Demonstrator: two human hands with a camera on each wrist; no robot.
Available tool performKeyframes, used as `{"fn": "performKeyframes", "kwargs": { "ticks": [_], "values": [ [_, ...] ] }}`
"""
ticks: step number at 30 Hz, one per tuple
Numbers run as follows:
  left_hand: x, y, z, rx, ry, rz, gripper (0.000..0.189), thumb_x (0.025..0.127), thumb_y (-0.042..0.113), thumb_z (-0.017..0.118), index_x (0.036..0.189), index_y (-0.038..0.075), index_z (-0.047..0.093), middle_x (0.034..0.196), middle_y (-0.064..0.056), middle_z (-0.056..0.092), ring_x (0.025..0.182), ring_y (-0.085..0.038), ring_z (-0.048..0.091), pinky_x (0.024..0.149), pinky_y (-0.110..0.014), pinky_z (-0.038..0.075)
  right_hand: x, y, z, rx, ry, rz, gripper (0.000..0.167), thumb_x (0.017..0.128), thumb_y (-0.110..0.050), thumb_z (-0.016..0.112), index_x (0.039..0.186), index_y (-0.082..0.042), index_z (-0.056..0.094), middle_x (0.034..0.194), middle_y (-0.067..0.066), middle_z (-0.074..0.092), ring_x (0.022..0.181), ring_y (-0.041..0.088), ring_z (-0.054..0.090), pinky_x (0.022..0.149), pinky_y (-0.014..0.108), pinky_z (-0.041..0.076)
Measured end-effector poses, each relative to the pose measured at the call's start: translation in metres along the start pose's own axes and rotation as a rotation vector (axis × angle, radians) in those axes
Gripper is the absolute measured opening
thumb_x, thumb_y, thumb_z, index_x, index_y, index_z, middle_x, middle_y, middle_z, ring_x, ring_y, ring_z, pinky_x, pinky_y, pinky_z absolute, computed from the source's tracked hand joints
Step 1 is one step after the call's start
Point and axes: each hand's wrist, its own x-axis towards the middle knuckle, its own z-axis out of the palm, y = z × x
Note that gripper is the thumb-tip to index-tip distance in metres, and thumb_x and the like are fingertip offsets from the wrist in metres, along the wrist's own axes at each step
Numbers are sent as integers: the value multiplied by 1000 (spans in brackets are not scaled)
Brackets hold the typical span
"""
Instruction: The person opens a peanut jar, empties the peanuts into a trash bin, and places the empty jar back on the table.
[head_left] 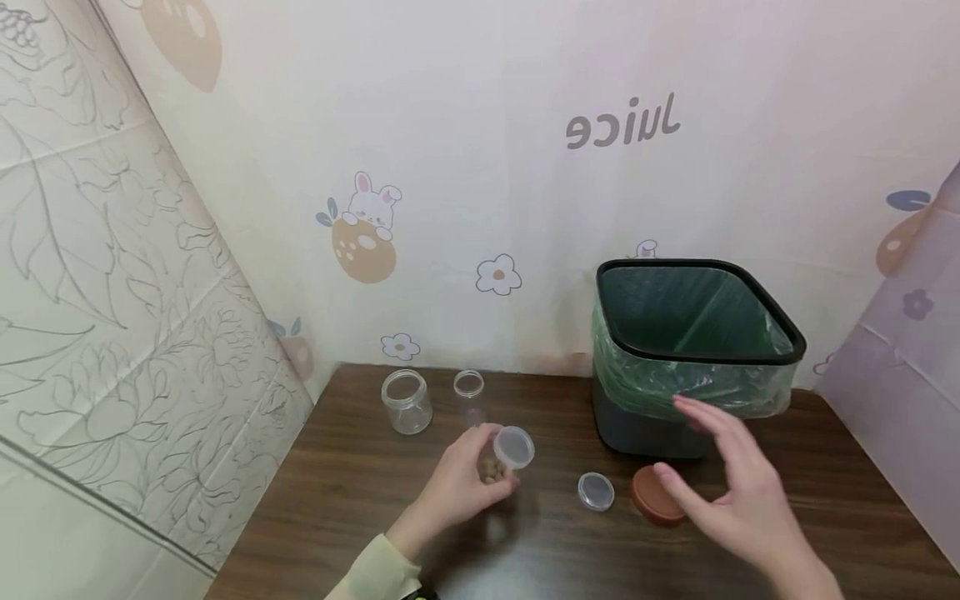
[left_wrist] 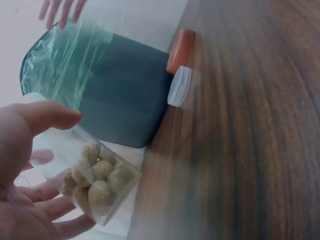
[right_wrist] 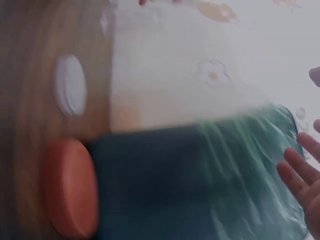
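Note:
My left hand [head_left: 461,482] grips a clear jar [left_wrist: 117,192] partly filled with brown, wrinkled, nut-like balls [left_wrist: 101,195]. A translucent lid [head_left: 513,447] shows at the top of this jar, which is tilted in the left wrist view. My right hand [head_left: 738,492] is held up in front of the bin, fingers spread and holding nothing. Below it lies a reddish-brown round lid [head_left: 651,497]. A small translucent lid [head_left: 596,492] sits on the table between the hands.
A dark bin [head_left: 637,425] with a green plastic liner stands at the back right. A wide clear jar [head_left: 408,408] and a slim clear jar [head_left: 469,390] stand uncapped at the back left of the wooden table [head_left: 337,500]. Patterned walls [head_left: 480,167] rise behind.

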Motion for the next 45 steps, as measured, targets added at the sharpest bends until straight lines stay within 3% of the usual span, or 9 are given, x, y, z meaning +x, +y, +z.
{"fn": "performKeyframes", "kwargs": {
  "ticks": [5,13,18,22,30,45],
  "values": [
    [-5,4,8,38,-6,15,62,79,20,94,134,18,65,117,2,67,103,-17,67,89,-35,55,-16,0,27,2,-162,192,84,77,-7,98,153,-8,60,151,7,61,137,4,53,109,11,39],
    [-9,9,22,80,13,31,66,78,18,94,136,23,64,124,-1,65,104,-18,68,85,-34,56,-19,-8,69,-2,-284,352,75,89,-31,94,154,-30,56,149,-11,59,128,12,60,97,13,48],
    [-7,11,29,118,48,64,68,77,19,97,137,22,65,123,-2,67,105,-19,69,88,-35,56,-19,-12,88,37,-336,445,70,94,-41,88,155,-33,53,149,-11,59,129,18,63,100,33,58],
    [-8,11,35,146,78,87,70,77,21,99,138,22,67,121,-3,68,104,-14,65,89,-36,56,-23,-12,100,87,-339,467,67,95,-42,87,153,-29,55,145,-9,61,126,19,65,96,43,62],
    [-12,8,40,206,128,120,73,76,23,101,141,22,69,118,-1,67,104,-15,62,91,-45,53,-29,-14,110,122,-339,492,60,98,-40,84,150,-25,58,140,-7,64,119,24,68,90,41,63],
    [-11,8,41,315,109,189,73,76,26,102,141,20,70,118,0,66,103,-16,59,88,-38,47,-33,-15,118,126,-384,592,62,97,-49,83,148,-24,59,141,-6,65,117,21,69,88,41,64]
  ]
}}
